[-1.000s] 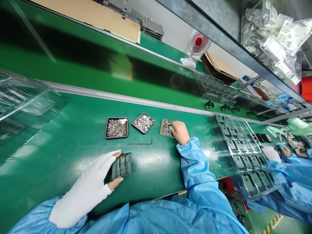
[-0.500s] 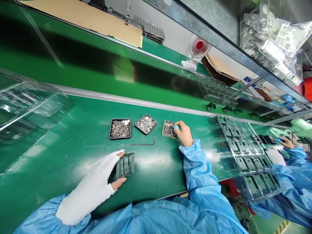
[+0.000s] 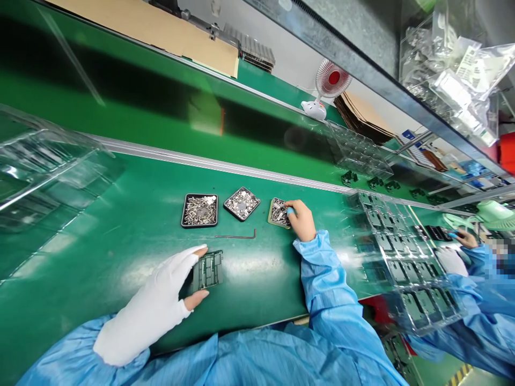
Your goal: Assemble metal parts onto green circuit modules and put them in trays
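Note:
My left hand, in a white glove with bare fingertips, grips a dark green slotted metal part between thumb and fingers at the table's front. My right hand, ungloved with a blue cover on one finger, reaches into the right-hand small tray of tiny dark metal pieces. Its fingers are pinched together, and whatever they hold is hidden. A square black tray of screws lies at the left. Between the two stands a tilted tray of small silvery pieces. In front of them lies an L-shaped hex key.
Stacked clear plastic trays with green parts stand at the right, beside a co-worker's hand. More clear trays are at the left. A metal-edged shelf runs behind, with a small fan farther back.
My right fingers shift slightly within the small tray. My left hand keeps the green part in nearly the same place. The camera view has moved a little.

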A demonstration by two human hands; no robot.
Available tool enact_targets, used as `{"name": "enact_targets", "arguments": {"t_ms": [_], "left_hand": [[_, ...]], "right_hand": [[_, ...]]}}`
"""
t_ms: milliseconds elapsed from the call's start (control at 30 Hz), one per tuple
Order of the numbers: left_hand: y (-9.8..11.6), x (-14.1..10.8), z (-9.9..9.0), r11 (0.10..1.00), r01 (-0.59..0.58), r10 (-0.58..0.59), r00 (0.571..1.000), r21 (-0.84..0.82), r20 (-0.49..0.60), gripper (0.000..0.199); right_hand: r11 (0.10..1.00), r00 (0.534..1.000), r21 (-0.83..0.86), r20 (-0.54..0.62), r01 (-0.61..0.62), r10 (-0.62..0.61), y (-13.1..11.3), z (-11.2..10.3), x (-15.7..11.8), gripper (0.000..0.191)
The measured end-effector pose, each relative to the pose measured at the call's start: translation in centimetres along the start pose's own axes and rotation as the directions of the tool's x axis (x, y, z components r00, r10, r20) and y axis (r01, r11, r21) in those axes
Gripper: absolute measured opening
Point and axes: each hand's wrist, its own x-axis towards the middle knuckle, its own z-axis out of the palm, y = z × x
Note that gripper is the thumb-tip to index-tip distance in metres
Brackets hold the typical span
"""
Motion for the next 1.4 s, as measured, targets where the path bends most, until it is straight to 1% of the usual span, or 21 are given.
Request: {"name": "enact_targets", "arguments": {"t_ms": [167,267,333,367,467,633,700,833,1000,1100,1167,1233,1267,1300,1333,1400], "left_hand": [[0.0,0.1,-0.1,1.0,-0.001,0.001,1.0,0.003,0.003,0.055],[0.1,0.1,-0.1,1.0,-0.003,0.003,1.0,0.008,0.011,0.055],[0.0,0.1,-0.1,1.0,-0.004,0.004,1.0,0.009,0.019,0.056],[0.0,0.1,-0.1,1.0,-0.002,0.002,1.0,0.008,0.02,0.056],[0.0,0.0,-0.1,1.0,0.002,-0.002,1.0,0.0,0.014,0.055],[0.0,0.0,-0.1,1.0,0.002,-0.001,1.0,-0.012,0.013,0.055],[-0.1,0.0,0.0,1.0,0.005,-0.005,1.0,-0.023,0.007,0.055],[-0.2,-0.2,0.2,0.997,0.044,-0.043,0.999,-0.061,0.018,0.056],[-0.3,-0.4,0.2,0.995,0.062,-0.059,0.997,-0.084,0.041,0.059],[-0.4,-0.3,-0.3,0.991,0.075,-0.072,0.997,-0.112,0.025,0.058],[-0.4,0.2,-1.2,0.986,0.093,-0.096,0.995,-0.135,-0.01,0.054],[-0.2,1.3,-2.4,0.978,0.138,-0.147,0.988,-0.159,-0.044,0.046],[0.1,2.0,-3.1,0.972,0.161,-0.172,0.984,-0.172,-0.053,0.04],[0.6,2.8,-3.8,0.965,0.183,-0.196,0.979,-0.189,-0.05,0.034],[1.0,3.7,-4.3,0.958,0.192,-0.204,0.978,-0.212,-0.038,0.029],[2.1,5.5,-5.0,0.944,0.189,-0.19,0.981,-0.27,0.021,0.03]], "right_hand": [[0.992,0.995,-0.098,0.064,0.077,-0.071,-0.6,-0.8,-0.1,0.033],[0.979,0.967,-0.104,0.207,0.173,-0.149,-0.9,-1.0,-0.3,0.033],[0.969,0.946,-0.137,0.282,0.205,-0.16,-0.8,-0.9,-0.3,0.031],[0.966,0.944,-0.163,0.295,0.202,-0.148,-0.8,-0.8,-0.3,0.028],[0.966,0.956,-0.204,0.275,0.16,-0.1,-0.5,-0.5,-0.2,0.023],[0.969,0.955,-0.191,0.279,0.158,-0.1,-0.3,-0.4,-0.2,0.029],[0.971,0.96,-0.189,0.263,0.147,-0.094,-0.4,-0.4,-0.1,0.026],[0.98,0.974,-0.163,0.211,0.115,-0.079,-0.8,-0.3,0.0,0.015],[0.992,0.991,-0.11,0.128,0.057,-0.043,-0.7,-0.4,-0.2,0.012],[0.997,0.999,-0.081,0.05,0.011,-0.007,-1.1,-0.8,-0.4,0.014],[0.999,1.0,-0.053,0.016,0.005,-0.004,-2.2,-1.1,-0.5,0.015],[0.997,0.997,0.01,0.019,0.073,-0.073,-4.2,-1.4,-0.6,0.014],[0.989,0.989,0.052,0.035,0.141,-0.143,-5.5,-1.4,-0.7,0.013],[0.969,0.971,0.096,0.061,0.226,-0.232,-6.9,-1.3,-0.9,0.013],[0.939,0.94,0.135,0.09,0.316,-0.329,-8.2,-1.1,-1.1,0.013],[0.858,0.848,0.171,0.146,0.485,-0.509,-10.6,-0.5,-1.5,0.014]]}}
